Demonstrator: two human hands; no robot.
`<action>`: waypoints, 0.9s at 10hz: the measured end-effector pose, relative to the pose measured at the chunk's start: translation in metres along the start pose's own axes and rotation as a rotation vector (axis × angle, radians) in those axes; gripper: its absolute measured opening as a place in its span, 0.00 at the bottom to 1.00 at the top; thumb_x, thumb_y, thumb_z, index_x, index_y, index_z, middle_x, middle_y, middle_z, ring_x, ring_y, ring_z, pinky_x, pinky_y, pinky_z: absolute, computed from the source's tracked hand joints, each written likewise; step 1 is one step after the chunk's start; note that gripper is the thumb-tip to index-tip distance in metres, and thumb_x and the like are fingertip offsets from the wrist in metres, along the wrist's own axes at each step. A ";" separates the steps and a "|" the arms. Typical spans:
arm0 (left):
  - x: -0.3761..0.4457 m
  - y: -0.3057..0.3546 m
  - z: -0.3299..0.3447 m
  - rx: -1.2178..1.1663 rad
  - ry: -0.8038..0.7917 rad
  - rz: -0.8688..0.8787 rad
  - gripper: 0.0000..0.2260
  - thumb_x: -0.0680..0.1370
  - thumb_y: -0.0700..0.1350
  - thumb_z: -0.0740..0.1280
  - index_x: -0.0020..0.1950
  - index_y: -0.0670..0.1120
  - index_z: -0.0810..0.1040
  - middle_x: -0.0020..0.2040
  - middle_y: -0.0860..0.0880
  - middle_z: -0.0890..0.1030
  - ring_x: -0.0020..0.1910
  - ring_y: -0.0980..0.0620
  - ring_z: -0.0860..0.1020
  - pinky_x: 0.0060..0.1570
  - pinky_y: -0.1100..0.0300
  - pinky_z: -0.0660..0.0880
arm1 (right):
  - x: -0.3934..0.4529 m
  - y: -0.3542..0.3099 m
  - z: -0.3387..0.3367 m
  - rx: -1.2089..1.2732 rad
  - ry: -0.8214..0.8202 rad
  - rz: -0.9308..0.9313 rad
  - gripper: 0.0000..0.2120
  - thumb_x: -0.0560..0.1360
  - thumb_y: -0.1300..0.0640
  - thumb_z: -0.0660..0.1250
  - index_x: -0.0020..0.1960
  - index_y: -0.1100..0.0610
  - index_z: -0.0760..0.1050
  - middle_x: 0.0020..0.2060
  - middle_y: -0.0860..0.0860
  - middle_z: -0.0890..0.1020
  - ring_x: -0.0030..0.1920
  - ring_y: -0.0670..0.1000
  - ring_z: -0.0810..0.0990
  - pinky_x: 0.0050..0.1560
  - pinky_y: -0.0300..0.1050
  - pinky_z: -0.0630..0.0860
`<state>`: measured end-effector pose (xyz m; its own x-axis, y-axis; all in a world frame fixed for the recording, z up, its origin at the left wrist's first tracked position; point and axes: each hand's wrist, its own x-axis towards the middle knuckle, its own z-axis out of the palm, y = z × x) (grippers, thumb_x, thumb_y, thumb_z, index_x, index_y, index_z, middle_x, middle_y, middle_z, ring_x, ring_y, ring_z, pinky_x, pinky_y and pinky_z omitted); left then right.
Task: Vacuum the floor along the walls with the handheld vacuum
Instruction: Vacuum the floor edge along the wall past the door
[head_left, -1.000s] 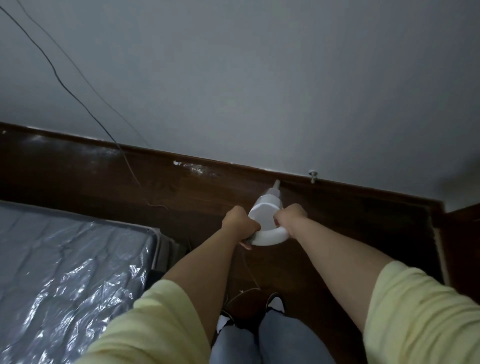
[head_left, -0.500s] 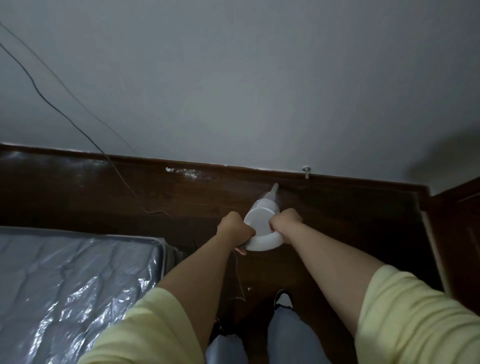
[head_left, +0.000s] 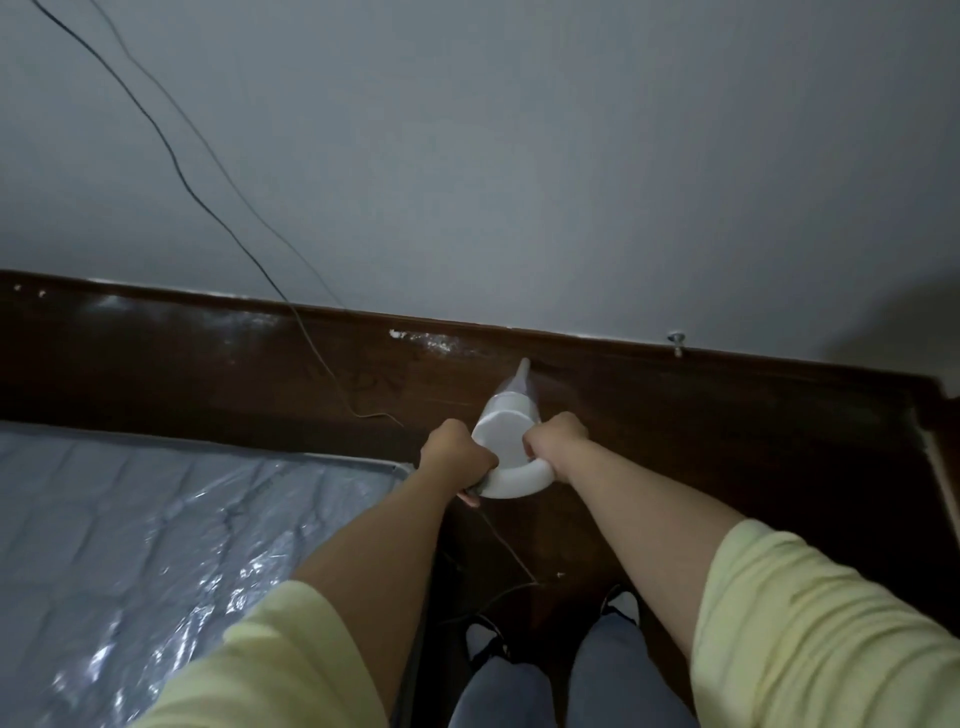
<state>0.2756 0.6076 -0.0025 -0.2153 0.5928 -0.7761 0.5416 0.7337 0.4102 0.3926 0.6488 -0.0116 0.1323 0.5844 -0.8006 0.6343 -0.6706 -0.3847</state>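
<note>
Down by the dark baseboard (head_left: 675, 374), a person is gripping a white handheld vacuum (head_left: 511, 441) with both hands. Their left hand (head_left: 454, 449) is curling its fingers tightly round the left side of the looped handle, while the right hand (head_left: 556, 441) is wrapping round the right side. The vacuum's narrow nozzle is pointing at the seam where the brown floor (head_left: 727, 467) is meeting the grey wall (head_left: 519, 156). A plastic-wrapped mattress (head_left: 156, 545) is lying to the left, and thin cables (head_left: 182, 171) are trailing down the wall.
</note>
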 end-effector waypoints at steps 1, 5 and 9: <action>0.002 -0.006 -0.004 -0.016 0.002 -0.010 0.12 0.75 0.38 0.66 0.56 0.35 0.73 0.53 0.34 0.79 0.26 0.48 0.78 0.17 0.65 0.72 | 0.001 -0.005 0.006 0.001 0.007 -0.006 0.14 0.77 0.62 0.62 0.62 0.60 0.73 0.56 0.58 0.78 0.53 0.56 0.80 0.44 0.45 0.75; 0.004 0.063 0.046 0.057 -0.102 0.055 0.14 0.77 0.39 0.66 0.60 0.33 0.74 0.55 0.34 0.79 0.26 0.49 0.78 0.23 0.63 0.77 | 0.021 0.035 -0.065 0.070 0.110 0.071 0.17 0.77 0.62 0.62 0.65 0.60 0.72 0.59 0.58 0.77 0.57 0.56 0.78 0.52 0.47 0.77; 0.005 0.192 0.172 0.149 -0.156 0.140 0.16 0.75 0.40 0.67 0.60 0.33 0.75 0.54 0.35 0.80 0.39 0.43 0.83 0.37 0.52 0.82 | 0.064 0.113 -0.211 0.053 0.207 0.225 0.18 0.78 0.60 0.63 0.68 0.61 0.69 0.61 0.58 0.75 0.54 0.55 0.77 0.47 0.45 0.73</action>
<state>0.5186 0.6944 -0.0102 -0.0081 0.6179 -0.7862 0.6736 0.5845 0.4524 0.6331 0.7068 -0.0098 0.4203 0.4958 -0.7599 0.5320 -0.8131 -0.2363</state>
